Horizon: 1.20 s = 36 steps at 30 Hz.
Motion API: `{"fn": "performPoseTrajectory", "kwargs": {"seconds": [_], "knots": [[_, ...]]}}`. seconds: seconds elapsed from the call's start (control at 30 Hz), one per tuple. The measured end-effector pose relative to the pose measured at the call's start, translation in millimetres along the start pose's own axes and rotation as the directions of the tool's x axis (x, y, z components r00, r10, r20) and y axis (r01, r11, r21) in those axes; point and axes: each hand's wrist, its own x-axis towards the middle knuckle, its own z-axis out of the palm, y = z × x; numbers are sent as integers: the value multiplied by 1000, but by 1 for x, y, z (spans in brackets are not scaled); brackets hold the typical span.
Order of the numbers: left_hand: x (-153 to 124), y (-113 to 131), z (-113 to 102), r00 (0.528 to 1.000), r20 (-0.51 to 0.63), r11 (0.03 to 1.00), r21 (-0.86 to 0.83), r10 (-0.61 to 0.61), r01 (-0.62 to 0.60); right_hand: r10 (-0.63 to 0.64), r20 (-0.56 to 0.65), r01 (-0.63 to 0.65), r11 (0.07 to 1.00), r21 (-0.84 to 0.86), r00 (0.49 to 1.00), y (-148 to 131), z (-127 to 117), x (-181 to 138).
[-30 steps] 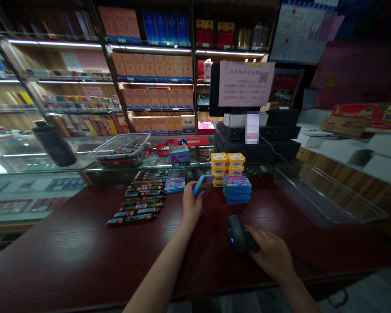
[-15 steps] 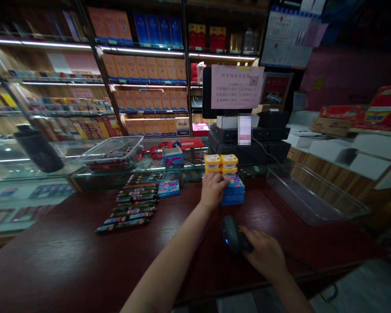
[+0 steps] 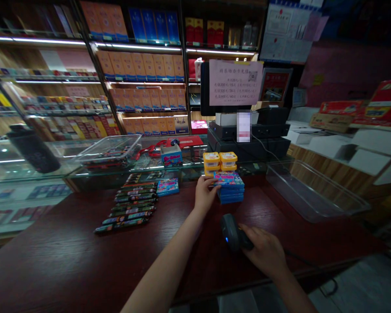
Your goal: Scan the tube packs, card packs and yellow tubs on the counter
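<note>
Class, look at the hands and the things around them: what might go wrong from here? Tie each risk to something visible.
1. The left hand has its fingers at the top of the stack of blue packets; a nudge might skew it.
2. The yellow tubs stand piled just behind, so a push could topple them.
3. The cable of the scanner in the right hand might snag.

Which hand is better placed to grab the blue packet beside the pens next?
Likely the left hand: it's nearer that blue packet, though touching the blue stack; the right hand holds the scanner.
</note>
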Motion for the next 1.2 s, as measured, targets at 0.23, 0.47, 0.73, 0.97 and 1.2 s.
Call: {"fn": "performPoseTrajectory", "kwargs": {"seconds": [0.23,0.47,0.73,0.97,1.2], "knots": [[-3,8,11,989,-85,990,-77,-122,115,9,-14,-9,1000,12,1000,-1,-1,0],[1,8,20,987,-83,988,-76,-141,135,5,-6,-5,1000,25,1000,0,0,-1],[-3,0,19,992,-62,986,-130,-113,104,-8,-39,9,1000,13,999,-1,0,-1],[-17,-28,-19,991,-48,984,123,-124,129,-66,-53,66,998,-5,996,7,6,-4],[-20,-62,-72,928,-177,602,718,-329,350,-55,-108,55,998,-5,993,7,12,-9]]}}
